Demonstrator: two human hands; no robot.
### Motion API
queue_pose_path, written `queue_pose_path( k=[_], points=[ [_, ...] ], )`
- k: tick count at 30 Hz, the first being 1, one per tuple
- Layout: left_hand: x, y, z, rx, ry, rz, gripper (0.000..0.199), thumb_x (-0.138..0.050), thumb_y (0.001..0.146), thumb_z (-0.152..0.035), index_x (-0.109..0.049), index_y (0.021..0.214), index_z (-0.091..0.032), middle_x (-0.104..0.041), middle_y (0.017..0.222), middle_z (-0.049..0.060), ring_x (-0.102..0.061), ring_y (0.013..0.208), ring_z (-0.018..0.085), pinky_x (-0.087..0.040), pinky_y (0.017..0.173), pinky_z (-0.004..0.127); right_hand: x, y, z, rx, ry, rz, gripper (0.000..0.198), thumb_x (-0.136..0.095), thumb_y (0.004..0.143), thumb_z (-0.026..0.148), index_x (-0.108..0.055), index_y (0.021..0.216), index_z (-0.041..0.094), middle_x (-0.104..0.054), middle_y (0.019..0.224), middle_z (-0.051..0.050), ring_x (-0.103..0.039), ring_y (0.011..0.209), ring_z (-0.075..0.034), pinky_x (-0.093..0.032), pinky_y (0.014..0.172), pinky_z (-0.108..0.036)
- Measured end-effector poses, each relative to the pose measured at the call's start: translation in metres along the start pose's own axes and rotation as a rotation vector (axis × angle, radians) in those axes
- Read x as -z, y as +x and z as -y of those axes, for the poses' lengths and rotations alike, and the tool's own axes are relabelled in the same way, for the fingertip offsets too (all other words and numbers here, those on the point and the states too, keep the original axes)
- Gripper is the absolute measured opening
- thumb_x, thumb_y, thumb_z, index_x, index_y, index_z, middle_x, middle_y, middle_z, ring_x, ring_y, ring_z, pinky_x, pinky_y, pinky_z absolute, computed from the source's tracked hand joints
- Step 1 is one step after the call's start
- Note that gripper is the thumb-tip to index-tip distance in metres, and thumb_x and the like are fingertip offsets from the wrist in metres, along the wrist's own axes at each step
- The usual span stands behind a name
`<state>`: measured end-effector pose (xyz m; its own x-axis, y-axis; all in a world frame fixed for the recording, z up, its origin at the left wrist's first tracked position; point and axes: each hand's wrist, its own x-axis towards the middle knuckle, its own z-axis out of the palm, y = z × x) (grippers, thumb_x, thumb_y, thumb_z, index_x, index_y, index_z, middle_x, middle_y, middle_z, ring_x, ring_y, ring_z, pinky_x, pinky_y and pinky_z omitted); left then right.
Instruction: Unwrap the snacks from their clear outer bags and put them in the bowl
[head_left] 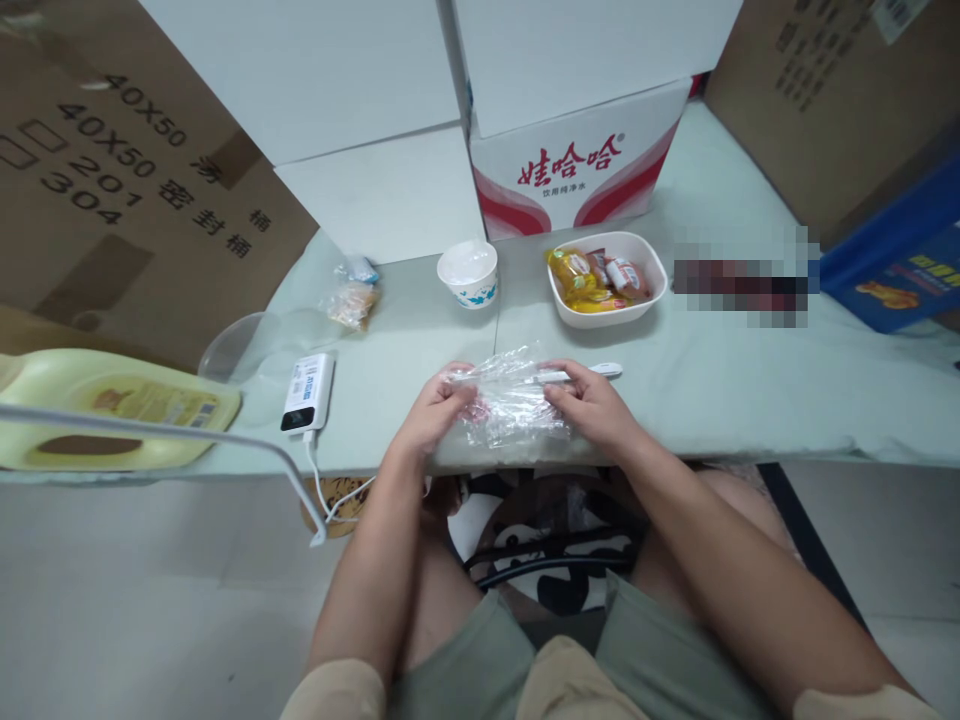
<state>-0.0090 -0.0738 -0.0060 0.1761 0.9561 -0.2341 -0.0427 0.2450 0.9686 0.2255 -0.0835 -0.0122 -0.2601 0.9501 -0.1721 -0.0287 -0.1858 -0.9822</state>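
My left hand [444, 408] and my right hand [594, 402] are above the table's near edge, fingers closed on opposite sides of a crinkled clear plastic bag [517, 408]. A slim white utensil [609, 370] with a rounded end sticks out to the right, past my right fingers. Part of it runs along the top of the plastic, and its other end is hard to make out. Beyond my hands stand a paper cup [469, 280] with a blue pattern and a white plastic bowl [600, 318] holding several wrapped snacks [592, 280].
On the left are a power bank [309, 392] with a white cable, clear plastic lids [255, 350], a small bag of food [352, 303] and a yellow jug [120, 410]. Boxes [577, 170] line the back. A blue package [900, 250] stands at right, near a blurred patch.
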Motion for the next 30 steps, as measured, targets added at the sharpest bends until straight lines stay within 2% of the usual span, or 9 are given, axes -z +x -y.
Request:
queue_pose_path(
  k=[2,7,13,17,19,22,24,27,30],
  points=[
    [0.003,-0.002,0.000,0.001,-0.120,0.048,0.044,-0.082,0.067,-0.036,-0.057,0.099,-0.019,-0.065,0.064,-0.003,-0.063,0.058,0.014,-0.052,0.059,0.026,0.000,-0.001,0.003,0.003,0.049,-0.012,0.044,-0.065,0.074,0.043,-0.061,0.112,0.021,-0.058,0.056,0.005,-0.046,0.047,-0.011,-0.036,0.048,-0.024],
    [0.007,-0.006,0.000,0.059,-0.227,0.231,0.046,-0.084,0.065,-0.026,-0.061,0.103,-0.019,-0.074,0.085,0.003,-0.071,0.082,0.018,-0.055,0.081,0.032,0.000,0.002,0.001,0.066,0.166,-0.088,0.028,-0.066,0.071,0.042,-0.065,0.091,0.022,-0.060,0.061,0.003,-0.051,0.056,-0.012,-0.039,0.055,-0.025],
    [0.007,-0.004,-0.002,0.041,-0.271,0.168,0.029,-0.084,0.061,-0.027,-0.064,0.080,-0.018,-0.068,0.068,-0.001,-0.062,0.054,0.010,-0.053,0.055,0.022,0.000,0.005,-0.006,0.122,0.236,-0.117,0.014,-0.065,0.068,0.033,-0.066,0.077,0.022,-0.063,0.074,0.002,-0.051,0.065,-0.012,-0.038,0.062,-0.026],
    [0.011,-0.002,-0.007,0.056,-0.292,0.172,0.021,-0.080,0.058,-0.022,-0.067,0.072,-0.015,-0.067,0.072,0.001,-0.061,0.057,0.011,-0.053,0.056,0.024,-0.001,0.004,-0.002,0.096,0.293,-0.077,0.014,-0.063,0.064,0.031,-0.067,0.074,0.022,-0.063,0.074,0.000,-0.052,0.067,-0.013,-0.040,0.063,-0.027],
    [0.012,0.000,-0.008,0.082,-0.274,0.205,0.021,-0.076,0.060,-0.029,-0.070,0.073,-0.013,-0.068,0.076,0.005,-0.062,0.061,0.014,-0.053,0.057,0.026,0.001,0.004,0.000,0.097,0.295,-0.053,0.016,-0.061,0.065,0.035,-0.067,0.071,0.021,-0.063,0.072,-0.001,-0.054,0.068,-0.016,-0.042,0.064,-0.029],
    [0.013,0.002,-0.006,0.057,-0.167,0.215,0.030,-0.072,0.065,-0.041,-0.070,0.070,-0.011,-0.066,0.075,0.007,-0.060,0.065,0.016,-0.049,0.058,0.027,0.003,0.004,0.002,0.151,0.173,-0.066,0.030,-0.053,0.076,0.046,-0.066,0.069,0.020,-0.065,0.074,-0.004,-0.057,0.073,-0.019,-0.044,0.069,-0.033],
    [0.012,0.003,-0.003,-0.011,-0.025,0.173,0.025,-0.077,0.063,-0.035,-0.068,0.069,-0.013,-0.064,0.074,0.004,-0.057,0.067,0.013,-0.045,0.060,0.023,0.004,0.004,0.000,0.176,0.029,-0.092,0.036,-0.051,0.082,0.050,-0.065,0.068,0.020,-0.064,0.074,-0.004,-0.057,0.075,-0.019,-0.044,0.073,-0.033],
    [0.010,0.001,0.002,-0.073,0.138,0.118,0.024,-0.080,0.062,-0.025,-0.065,0.078,-0.016,-0.061,0.078,0.000,-0.052,0.067,0.009,-0.039,0.059,0.019,0.003,0.004,-0.006,0.161,-0.108,-0.070,0.026,-0.063,0.076,0.045,-0.062,0.085,0.021,-0.063,0.079,-0.001,-0.055,0.068,-0.015,-0.043,0.065,-0.029],
    [0.010,0.000,0.003,-0.066,0.162,0.111,0.032,-0.079,0.066,-0.027,-0.062,0.092,-0.018,-0.058,0.078,-0.002,-0.050,0.064,0.008,-0.038,0.058,0.020,0.002,0.006,-0.015,0.102,-0.120,-0.016,0.051,-0.069,0.069,0.035,-0.050,0.115,0.025,-0.063,0.089,0.001,-0.053,0.063,-0.013,-0.042,0.059,-0.026]
  ],
)
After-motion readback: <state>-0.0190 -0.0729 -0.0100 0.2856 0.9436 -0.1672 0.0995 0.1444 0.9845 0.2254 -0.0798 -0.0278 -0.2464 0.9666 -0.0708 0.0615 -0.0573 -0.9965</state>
